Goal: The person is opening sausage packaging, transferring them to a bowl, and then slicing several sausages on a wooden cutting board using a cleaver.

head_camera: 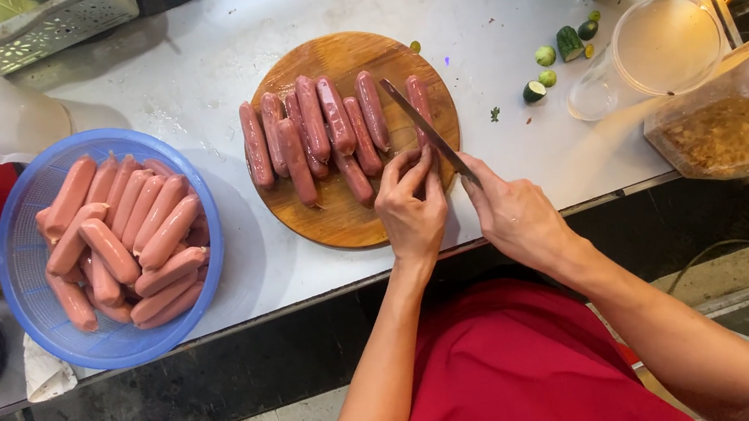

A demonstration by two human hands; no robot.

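Left hand (411, 210) pinned a soft, slick-looking sausage (420, 112) at its near end; right hand (513, 211) clamped the knife (427, 128), blade across it; best held from above, likely.

Counts on the counter

One round board (336, 216) bears nine sausages (313, 119); one blue basket (31, 292) holds about fifteen more. One knife (427, 128), one jar (745, 110), one cup (657, 49), two hands (411, 210).
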